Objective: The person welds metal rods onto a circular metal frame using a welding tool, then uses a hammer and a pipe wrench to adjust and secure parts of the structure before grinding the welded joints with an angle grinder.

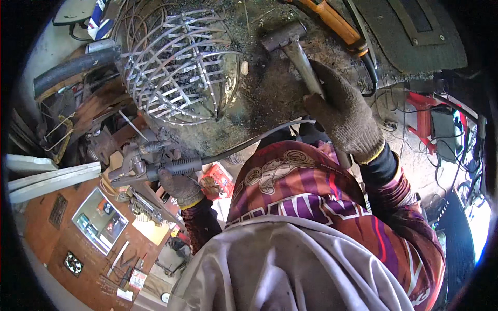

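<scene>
My right hand [345,111], in a brown knit glove with a yellow cuff edge, is closed round the metal handle of a hammer [302,66]. The hammer's head is over the dark, dirty workbench [270,103]. To the left, my gloved left hand [180,187] grips a grey welding electrode holder [179,167], its thick cable [249,141] running right along the bench's near edge. Beyond that hand, on the bench, lies a rounded cage of welded metal bars [181,72]. Neither hand touches the cage.
An orange-handled power tool [334,23] and a dark mat [428,46] lie at the far right. Scrap metal and a curved pipe [75,70] crowd the left, above white boards [57,181]. Red equipment with loose cables [421,119] is on the floor at right.
</scene>
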The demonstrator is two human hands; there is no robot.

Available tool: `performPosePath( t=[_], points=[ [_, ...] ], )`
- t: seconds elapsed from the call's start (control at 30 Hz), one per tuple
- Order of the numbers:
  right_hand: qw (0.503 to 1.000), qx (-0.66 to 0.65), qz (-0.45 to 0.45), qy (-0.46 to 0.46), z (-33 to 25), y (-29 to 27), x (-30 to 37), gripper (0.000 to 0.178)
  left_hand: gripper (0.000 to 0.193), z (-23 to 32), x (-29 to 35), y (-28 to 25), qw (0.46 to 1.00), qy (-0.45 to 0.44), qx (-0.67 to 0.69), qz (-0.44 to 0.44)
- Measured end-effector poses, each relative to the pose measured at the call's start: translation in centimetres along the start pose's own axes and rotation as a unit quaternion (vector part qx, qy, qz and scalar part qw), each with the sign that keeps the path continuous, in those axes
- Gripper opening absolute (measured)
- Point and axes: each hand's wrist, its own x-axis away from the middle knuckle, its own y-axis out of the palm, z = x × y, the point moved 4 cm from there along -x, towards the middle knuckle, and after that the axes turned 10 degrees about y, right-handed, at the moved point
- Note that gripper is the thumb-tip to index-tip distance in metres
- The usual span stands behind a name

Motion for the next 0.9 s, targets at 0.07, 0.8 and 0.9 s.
performPosePath(
  t=[0.07,0.8,0.9],
  points=[
    [1.0,-0.001,-0.017,-0.01,-0.4,-0.8,-0.5,0.055,0.06,0.2,0.4,0.2,0.999,0.024,-0.036,0.019],
    [0.978,0.131,0.056,-0.151,-2.2,-2.9,-2.7,0.049,0.054,0.5,1.3,-0.5,0.976,0.044,-0.152,0.152],
    [0.983,0.126,0.041,-0.126,-2.5,-2.9,-2.6,0.049,0.053,0.3,1.3,-1.4,0.972,0.053,-0.153,0.168]
  ],
)
